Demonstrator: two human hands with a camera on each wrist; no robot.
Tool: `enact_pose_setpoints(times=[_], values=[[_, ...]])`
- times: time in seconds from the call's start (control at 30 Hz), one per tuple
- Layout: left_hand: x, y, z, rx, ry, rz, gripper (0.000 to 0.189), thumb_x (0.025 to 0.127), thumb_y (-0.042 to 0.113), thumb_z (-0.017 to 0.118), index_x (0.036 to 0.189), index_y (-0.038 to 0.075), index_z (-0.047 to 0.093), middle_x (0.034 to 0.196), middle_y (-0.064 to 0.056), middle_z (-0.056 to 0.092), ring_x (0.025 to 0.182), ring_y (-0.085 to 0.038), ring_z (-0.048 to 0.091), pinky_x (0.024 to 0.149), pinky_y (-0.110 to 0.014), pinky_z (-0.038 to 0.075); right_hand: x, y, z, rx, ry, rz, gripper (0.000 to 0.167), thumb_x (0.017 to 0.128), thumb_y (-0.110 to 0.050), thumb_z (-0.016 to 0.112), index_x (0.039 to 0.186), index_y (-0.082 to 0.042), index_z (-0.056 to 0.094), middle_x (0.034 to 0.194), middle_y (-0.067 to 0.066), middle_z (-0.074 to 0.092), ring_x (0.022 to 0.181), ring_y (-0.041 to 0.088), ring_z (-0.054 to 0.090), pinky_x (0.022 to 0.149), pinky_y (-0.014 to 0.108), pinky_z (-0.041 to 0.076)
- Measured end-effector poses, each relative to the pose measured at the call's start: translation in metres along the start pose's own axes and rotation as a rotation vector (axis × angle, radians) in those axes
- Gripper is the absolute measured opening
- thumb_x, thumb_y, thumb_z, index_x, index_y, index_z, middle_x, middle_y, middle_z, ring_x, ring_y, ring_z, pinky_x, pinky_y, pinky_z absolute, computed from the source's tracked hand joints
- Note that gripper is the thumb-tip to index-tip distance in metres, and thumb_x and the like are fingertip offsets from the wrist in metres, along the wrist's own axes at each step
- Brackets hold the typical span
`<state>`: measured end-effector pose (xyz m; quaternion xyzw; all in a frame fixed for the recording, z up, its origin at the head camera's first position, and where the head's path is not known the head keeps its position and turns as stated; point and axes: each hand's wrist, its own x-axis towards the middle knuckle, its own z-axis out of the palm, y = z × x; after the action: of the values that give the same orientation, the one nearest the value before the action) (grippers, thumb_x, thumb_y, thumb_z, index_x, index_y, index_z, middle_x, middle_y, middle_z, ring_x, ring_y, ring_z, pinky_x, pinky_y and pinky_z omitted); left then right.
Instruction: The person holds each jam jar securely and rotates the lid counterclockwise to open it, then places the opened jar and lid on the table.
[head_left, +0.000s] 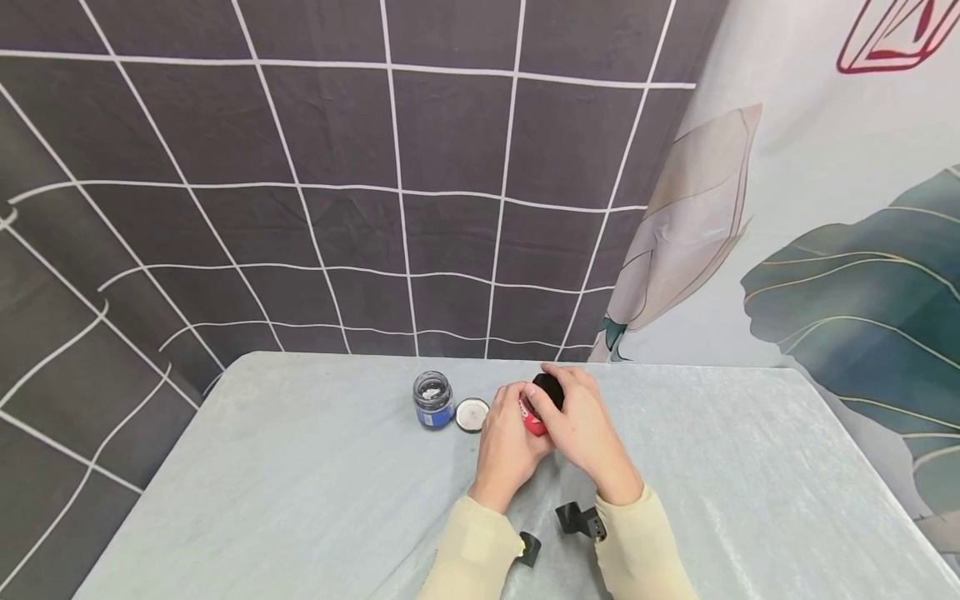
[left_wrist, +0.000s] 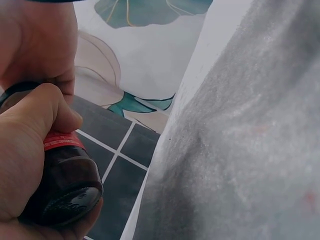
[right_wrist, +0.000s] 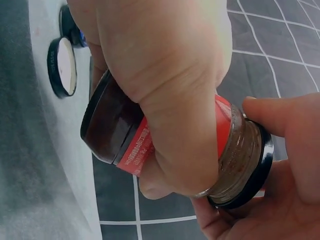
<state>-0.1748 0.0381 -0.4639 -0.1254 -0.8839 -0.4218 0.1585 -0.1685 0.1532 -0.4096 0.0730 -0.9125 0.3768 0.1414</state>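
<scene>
A glass jar with a red label and dark contents is tilted in my left hand. The fingers and thumb of that hand wrap round its body. My right hand grips the black lid, its fingers round the rim. The lid sits on the jar's mouth. In the left wrist view the jar's dark base shows under my thumb. Left of the hands stands an open jar with a blue label, and a loose lid lies beside it, pale inside up.
A pale grey cloth covers the table. Behind it hangs a dark curtain with white grid lines, and a leaf-patterned white curtain hangs at the right. Black straps sit near the wrists.
</scene>
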Motion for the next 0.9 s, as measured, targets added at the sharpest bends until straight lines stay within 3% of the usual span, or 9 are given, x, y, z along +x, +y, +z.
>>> enact_pose_setpoints(times=[0.63, 0.9], values=[[0.0001, -0.0009, 0.0017, -0.014, -0.001, 0.001, 0.06, 0.068, 0.024, 0.086, 0.118, 0.006, 0.059, 0.114, -0.009, 0.063, 0.102, -0.026, 0.064, 0.091, -0.041, 0.052, -0.0008, -0.0016, -0.0053, 0.007, -0.012, 0.009, 0.047, 0.096, -0.03, 0.066, 0.129, 0.003, 0.063, 0.124, 0.019, 0.062, 0.12, 0.035, 0.054, 0.1, 0.051, 0.044], [-0.0002, -0.0007, 0.0014, -0.015, -0.007, -0.006, 0.06, 0.068, 0.024, 0.086, 0.119, 0.006, 0.059, 0.114, -0.009, 0.063, 0.101, -0.026, 0.064, 0.091, -0.041, 0.052, -0.0017, -0.0014, -0.005, 0.003, 0.003, -0.025, 0.045, 0.097, -0.028, 0.066, 0.129, 0.004, 0.063, 0.124, 0.019, 0.062, 0.12, 0.036, 0.054, 0.099, 0.053, 0.044]])
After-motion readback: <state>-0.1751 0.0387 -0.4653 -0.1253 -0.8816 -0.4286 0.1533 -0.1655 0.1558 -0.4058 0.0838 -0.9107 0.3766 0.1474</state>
